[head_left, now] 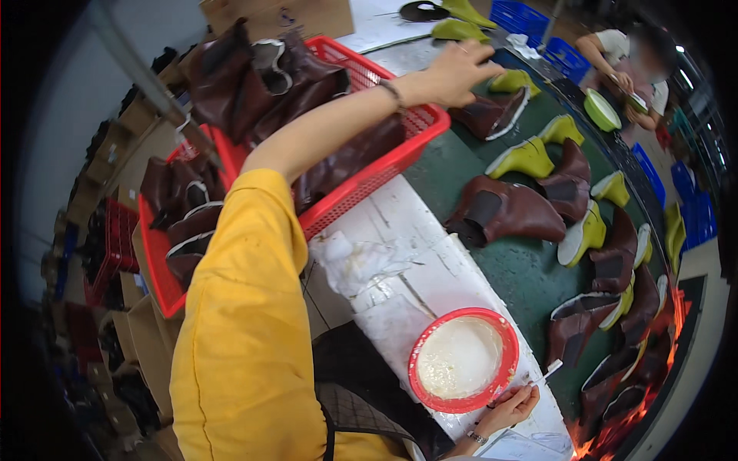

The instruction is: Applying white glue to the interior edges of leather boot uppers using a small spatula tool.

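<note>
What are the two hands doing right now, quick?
Left hand: open, fingers spread, reaching over the green belt, holding nothing.
Right hand: closed on a thin white brush beside the red bowl.

Brown boot upper (487, 115) w/ white lining, lying on green belt.

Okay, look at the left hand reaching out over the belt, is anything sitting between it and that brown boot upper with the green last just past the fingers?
Nothing visible blocks it. The left hand hovers open above the green belt, and the brown boot upper with its yellow-green last lies just beyond and below the fingertips. The red basket sits behind the wrist.
</note>
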A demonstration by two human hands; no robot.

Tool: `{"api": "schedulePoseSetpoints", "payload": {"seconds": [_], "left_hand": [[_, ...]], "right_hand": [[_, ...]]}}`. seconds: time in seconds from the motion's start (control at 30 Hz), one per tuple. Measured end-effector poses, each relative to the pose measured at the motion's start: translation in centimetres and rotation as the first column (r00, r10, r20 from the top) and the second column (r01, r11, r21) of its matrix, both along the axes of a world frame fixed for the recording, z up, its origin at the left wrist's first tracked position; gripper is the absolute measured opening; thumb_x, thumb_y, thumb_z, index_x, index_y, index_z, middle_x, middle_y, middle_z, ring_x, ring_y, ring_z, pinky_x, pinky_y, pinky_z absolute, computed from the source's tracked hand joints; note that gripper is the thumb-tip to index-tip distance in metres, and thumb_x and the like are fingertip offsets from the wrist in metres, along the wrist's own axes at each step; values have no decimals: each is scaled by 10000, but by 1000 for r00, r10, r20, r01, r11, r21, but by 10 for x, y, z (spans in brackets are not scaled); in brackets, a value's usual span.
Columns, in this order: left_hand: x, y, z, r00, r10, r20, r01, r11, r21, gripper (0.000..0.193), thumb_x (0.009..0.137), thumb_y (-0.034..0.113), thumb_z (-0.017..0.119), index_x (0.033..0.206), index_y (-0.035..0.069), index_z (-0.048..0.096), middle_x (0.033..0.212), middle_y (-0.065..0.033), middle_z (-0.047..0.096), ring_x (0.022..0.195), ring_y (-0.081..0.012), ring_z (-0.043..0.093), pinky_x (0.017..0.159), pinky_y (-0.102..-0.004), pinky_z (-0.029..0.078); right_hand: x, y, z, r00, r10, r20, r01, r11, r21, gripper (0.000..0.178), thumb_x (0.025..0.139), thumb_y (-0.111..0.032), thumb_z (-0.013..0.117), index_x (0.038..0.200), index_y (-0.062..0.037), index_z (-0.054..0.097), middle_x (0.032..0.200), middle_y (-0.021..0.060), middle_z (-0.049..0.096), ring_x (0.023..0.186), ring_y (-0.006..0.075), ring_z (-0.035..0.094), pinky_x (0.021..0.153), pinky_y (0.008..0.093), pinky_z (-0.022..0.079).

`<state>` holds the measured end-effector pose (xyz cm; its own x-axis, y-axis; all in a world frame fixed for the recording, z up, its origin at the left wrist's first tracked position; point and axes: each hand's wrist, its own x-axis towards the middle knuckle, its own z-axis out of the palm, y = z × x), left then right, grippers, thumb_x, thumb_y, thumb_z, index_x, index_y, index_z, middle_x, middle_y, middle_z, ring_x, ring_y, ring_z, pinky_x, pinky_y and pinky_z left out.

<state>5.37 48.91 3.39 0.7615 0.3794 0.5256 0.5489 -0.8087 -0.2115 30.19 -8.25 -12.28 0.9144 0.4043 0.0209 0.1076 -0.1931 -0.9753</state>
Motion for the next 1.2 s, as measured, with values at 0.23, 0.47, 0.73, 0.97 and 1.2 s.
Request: {"api": "schedulePoseSetpoints", "payload": {"seconds": [0.23, 0.47, 0.73, 0.97, 1.2], "left_hand": [[-283, -51, 98, 322, 819, 474, -946, 263, 189, 1014, 739, 277, 849, 1548, 184, 245, 1494, -298, 300, 1330, -597, 334, 915, -771, 389], [-458, -82, 60, 327, 675, 661, -774, 593, -222, 455, 686, 295, 843, 1057, 43, 773, 1010, -155, 778, 952, -324, 746, 884, -395, 577], [-267, -204, -24, 971, 239, -10, -224, 891, -394, 446, 672, -50, 599, 1045, 102, 790, 1061, -170, 704, 1022, -390, 642, 909, -477, 522], [-355, -336, -9, 606, 592, 532, -501, 803, -323, 314, 779, -44, 574, 979, 92, 773, 1063, -131, 732, 1035, -342, 689, 912, -429, 560], [-496, -393, -43, 545, 824, -158, -721, 363, -590, 446, 797, 293, 822, 1175, 70, 745, 1046, -206, 739, 980, -362, 718, 852, -429, 550]], "right_hand": [[3, -8, -2, 998, 56, 11, -56, 998, 1, 287, 1077, -255, 583, 1210, 0, 590, 694, -36, 487, 501, 16, 349, 424, 198, 239], [6, 11, -17, 981, 194, -9, -192, 974, 118, 268, 1072, -310, 597, 1096, -43, 597, 669, -58, 457, 490, 2, 347, 397, 202, 229], [13, 2, -19, 977, 198, 81, -202, 978, 53, 315, 1066, -252, 601, 1239, 11, 582, 679, -47, 462, 516, 23, 351, 424, 218, 243], [18, -11, -22, 972, 215, 97, -221, 974, 54, 321, 1055, -301, 628, 1208, -18, 613, 715, -67, 487, 535, 11, 374, 438, 200, 263], [8, -6, -12, 969, 210, 132, -215, 976, 21, 243, 1082, -278, 565, 1074, -39, 610, 715, -73, 474, 544, 5, 370, 433, 210, 269]]}}
